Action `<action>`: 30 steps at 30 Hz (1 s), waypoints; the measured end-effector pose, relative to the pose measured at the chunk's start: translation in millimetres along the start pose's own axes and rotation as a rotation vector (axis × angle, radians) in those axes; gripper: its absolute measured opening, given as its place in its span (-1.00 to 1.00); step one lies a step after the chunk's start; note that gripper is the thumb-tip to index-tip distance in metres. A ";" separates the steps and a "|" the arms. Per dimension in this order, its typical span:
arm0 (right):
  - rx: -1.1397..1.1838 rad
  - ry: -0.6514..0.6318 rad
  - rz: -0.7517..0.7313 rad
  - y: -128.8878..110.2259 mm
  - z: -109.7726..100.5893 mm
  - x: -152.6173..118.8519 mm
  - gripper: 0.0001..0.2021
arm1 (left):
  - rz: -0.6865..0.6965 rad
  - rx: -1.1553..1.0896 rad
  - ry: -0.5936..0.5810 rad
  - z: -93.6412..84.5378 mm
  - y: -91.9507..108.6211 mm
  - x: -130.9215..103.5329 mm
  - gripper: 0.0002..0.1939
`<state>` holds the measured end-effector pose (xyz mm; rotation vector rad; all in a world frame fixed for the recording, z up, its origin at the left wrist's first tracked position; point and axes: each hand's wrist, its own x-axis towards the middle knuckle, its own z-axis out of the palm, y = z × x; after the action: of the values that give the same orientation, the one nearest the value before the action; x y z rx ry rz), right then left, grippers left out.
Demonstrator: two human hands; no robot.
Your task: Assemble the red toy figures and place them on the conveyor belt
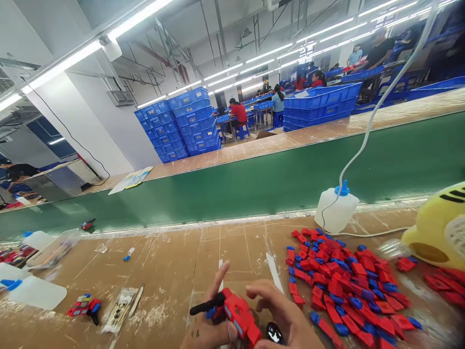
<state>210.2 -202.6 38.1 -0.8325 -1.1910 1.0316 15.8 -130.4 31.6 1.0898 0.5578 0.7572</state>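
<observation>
Low at the near edge of the cardboard-covered bench (174,271), a red toy piece (240,315) with a black barrel is gripped between both hands. The left hand (207,329) is closed around its underside, thumb pressed against the red body and forefinger lifted straight up behind it. The right hand (286,315) is curled in from the other side, fingers bent over the top of the toy piece, and a small glossy black part (274,332) is seen tucked against its palm.

Just right of the toy piece, a wide heap of red and blue parts (345,286) is spread over the bench. Beyond that heap a white squeeze bottle (336,209) with a blue cap is stood upright, a white tube (381,92) rising from it. A yellow fan (439,228) is set farther right of the toy piece. To its left, a second assembled red and blue toy (84,306) is laid flat, with a clear packet (118,310) just beside it and another white bottle (32,291) lying farther left.

Behind the toy piece, across the bench, a green conveyor belt (254,179) is run from side to side. Past the belt, stacked blue crates (181,123) are piled against the white wall, seated workers (238,116) are seen at tables, and long strip lights (90,48) are hung overhead.
</observation>
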 end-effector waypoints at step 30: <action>-1.086 0.111 0.027 50.2 -147.7 229.1 -0.47 | 0.126 0.493 0.197 -126.1 -28.8 91.0 -0.44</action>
<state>358.0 31.9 37.5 -1.7071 -1.6381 0.2699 -11.3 5.0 -45.4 1.5251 0.8795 0.8669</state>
